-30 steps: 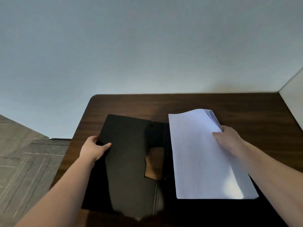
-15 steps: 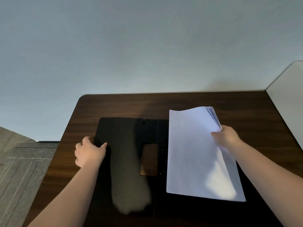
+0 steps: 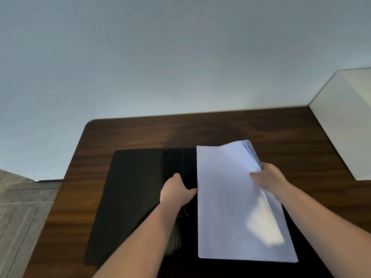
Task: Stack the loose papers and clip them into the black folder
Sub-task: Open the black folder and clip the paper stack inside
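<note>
The black folder (image 3: 130, 189) lies open and flat on the dark wooden table (image 3: 230, 129). A stack of white papers (image 3: 228, 207) rests on the folder's right half, its far right corner lifted and fanned. My right hand (image 3: 269, 181) pinches that right edge, thumb on top. My left hand (image 3: 176, 191) sits on the folder's spine, over the spot where the clip is. Its fingertips touch the stack's left edge. The hand hides the clip, and I cannot tell whether it grips it.
A white box or panel (image 3: 345, 121) stands at the table's far right corner. A pale wall runs behind the table. The table's left edge drops to a grey tiled floor (image 3: 22, 207).
My left hand has left the folder's left edge and moved right onto the spine, covering the clip. The left cover now lies flat. The papers and my right hand have barely moved.
</note>
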